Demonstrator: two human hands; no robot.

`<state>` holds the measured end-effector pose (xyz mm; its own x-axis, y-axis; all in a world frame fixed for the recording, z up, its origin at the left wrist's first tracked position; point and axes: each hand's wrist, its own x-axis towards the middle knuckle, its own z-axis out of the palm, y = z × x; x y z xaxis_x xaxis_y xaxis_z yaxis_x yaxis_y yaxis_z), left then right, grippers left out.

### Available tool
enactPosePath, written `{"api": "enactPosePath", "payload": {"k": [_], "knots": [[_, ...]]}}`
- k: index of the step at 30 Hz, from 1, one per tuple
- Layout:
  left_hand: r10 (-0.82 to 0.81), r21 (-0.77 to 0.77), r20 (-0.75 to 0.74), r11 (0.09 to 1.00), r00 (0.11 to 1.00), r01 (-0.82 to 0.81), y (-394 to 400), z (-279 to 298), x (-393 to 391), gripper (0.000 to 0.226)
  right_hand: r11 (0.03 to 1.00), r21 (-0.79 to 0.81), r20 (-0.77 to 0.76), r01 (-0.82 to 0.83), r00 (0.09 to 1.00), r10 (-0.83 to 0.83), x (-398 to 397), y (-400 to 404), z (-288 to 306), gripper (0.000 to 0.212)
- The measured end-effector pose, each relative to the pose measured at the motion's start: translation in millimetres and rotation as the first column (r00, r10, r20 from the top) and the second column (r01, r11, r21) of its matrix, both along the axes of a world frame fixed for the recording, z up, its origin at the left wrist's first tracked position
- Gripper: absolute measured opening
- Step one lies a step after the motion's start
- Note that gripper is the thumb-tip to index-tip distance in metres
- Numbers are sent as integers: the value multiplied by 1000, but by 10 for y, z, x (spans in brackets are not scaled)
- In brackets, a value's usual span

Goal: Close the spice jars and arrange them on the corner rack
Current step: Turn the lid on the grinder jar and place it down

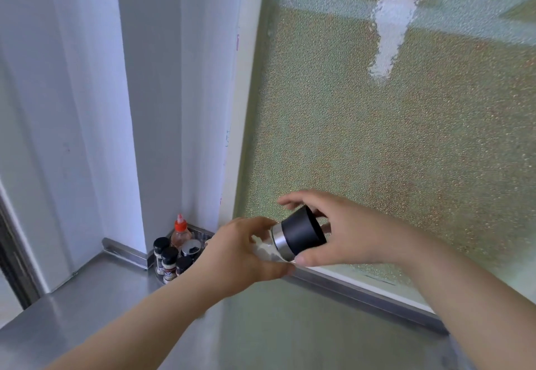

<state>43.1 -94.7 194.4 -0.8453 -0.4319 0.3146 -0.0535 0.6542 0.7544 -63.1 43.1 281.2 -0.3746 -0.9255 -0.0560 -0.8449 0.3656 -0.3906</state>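
Observation:
I hold a clear glass spice jar with white grains inside, tilted on its side in mid-air. My left hand grips its glass body. My right hand wraps its black cap with a silver collar. In the corner stands the metal corner rack. It carries several black-capped spice jars, a grey-lidded jar and a squeeze bottle with an orange-red nozzle. My left hand hides the rack's right side.
A stainless steel counter runs below both arms. A frosted glass window with a metal sill fills the right. White wall panels meet in the corner behind the rack.

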Motion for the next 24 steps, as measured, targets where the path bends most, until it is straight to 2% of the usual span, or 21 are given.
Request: {"api": "enactPosePath", "payload": {"k": [1,3,5,7,9,11,13,14,15,17,19,22,24], "knots": [[2,10,-2,1000,1000,-2,3,-5,-5,63,999,-38,-46,-23,999,21,15,-5,-7,59],[11,-64,-13,998,1000,-11,18,-29,-17,63,995,-86,-46,44,998,-48,-1,-45,-88,41],[16,-182,-55,983,998,-26,18,-64,-35,67,977,-89,150,193,972,-178,-37,-95,-190,35],[0,-241,-59,970,998,-14,25,-71,-39,72,956,-17,343,294,899,-271,-58,-93,-219,43],[-6,-177,-24,984,1000,2,25,-62,-21,69,982,36,266,185,946,-188,-94,-50,-169,61],[4,-51,11,999,1000,-4,32,-15,10,62,1000,20,84,21,996,-23,-58,-11,-81,74],[13,2,24,1000,1000,-13,44,18,20,58,996,-45,-51,-82,996,79,-6,-13,-49,63],[16,2,21,1000,1000,-16,55,27,17,56,994,-82,-78,-72,995,66,-1,-31,-79,53],[22,-11,14,1000,1000,-22,64,23,15,55,993,-113,-66,-25,998,18,4,-57,-119,43],[29,-67,-3,997,1000,-29,77,7,2,57,979,-143,72,143,988,-134,-14,-137,-205,34],[25,-112,-3,993,1000,-25,79,8,-6,54,955,-99,243,279,938,-248,-54,-170,-225,38],[7,1,6,1000,1000,-7,34,33,0,38,993,-5,231,121,966,-116,-104,-115,-136,68],[2,53,-4,999,1000,-2,-6,41,2,38,999,-23,109,-23,994,25,-76,-73,-78,72]]}}
